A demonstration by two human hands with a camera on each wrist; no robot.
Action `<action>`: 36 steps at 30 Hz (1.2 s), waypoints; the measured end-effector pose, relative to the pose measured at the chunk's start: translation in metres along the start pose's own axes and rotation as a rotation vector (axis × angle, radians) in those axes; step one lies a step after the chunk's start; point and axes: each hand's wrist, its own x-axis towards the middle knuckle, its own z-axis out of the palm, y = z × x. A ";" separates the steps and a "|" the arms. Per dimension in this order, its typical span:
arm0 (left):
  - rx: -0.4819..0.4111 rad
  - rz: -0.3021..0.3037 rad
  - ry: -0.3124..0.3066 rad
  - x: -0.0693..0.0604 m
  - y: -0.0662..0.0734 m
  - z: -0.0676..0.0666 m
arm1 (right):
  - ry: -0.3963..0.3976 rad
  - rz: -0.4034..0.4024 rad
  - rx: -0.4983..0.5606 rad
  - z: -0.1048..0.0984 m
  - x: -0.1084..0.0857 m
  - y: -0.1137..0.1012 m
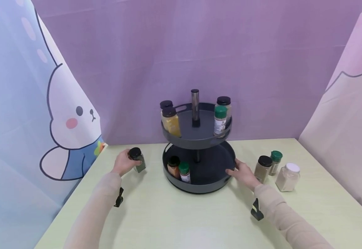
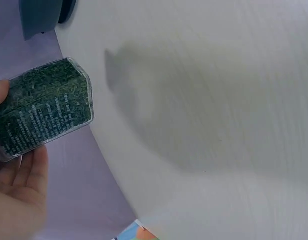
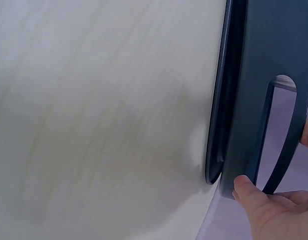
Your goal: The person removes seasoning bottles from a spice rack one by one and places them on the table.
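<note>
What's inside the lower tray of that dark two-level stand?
The lower tray holds a black-lidded jar and a green-lidded jar at front left. The upper tray covers part of its back; anything there is hidden.

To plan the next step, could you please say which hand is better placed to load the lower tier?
Probably the left hand: it holds a green-filled jar, while the right hand grips the lower tier.
</note>
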 end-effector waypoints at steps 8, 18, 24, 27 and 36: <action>0.004 -0.009 -0.022 -0.001 -0.007 0.000 | 0.005 -0.010 0.024 0.001 -0.001 0.000; 0.036 -0.038 -0.044 -0.006 -0.013 -0.003 | 0.015 -0.024 0.020 0.002 -0.002 -0.002; 0.038 -0.043 -0.046 -0.006 -0.015 -0.003 | 0.027 -0.027 0.007 0.002 -0.002 -0.002; 0.031 -0.044 -0.047 -0.006 -0.016 -0.002 | 0.034 -0.039 0.010 0.002 -0.001 -0.002; 0.013 -0.066 -0.060 -0.007 -0.017 -0.002 | 0.038 -0.040 0.018 0.003 0.000 -0.001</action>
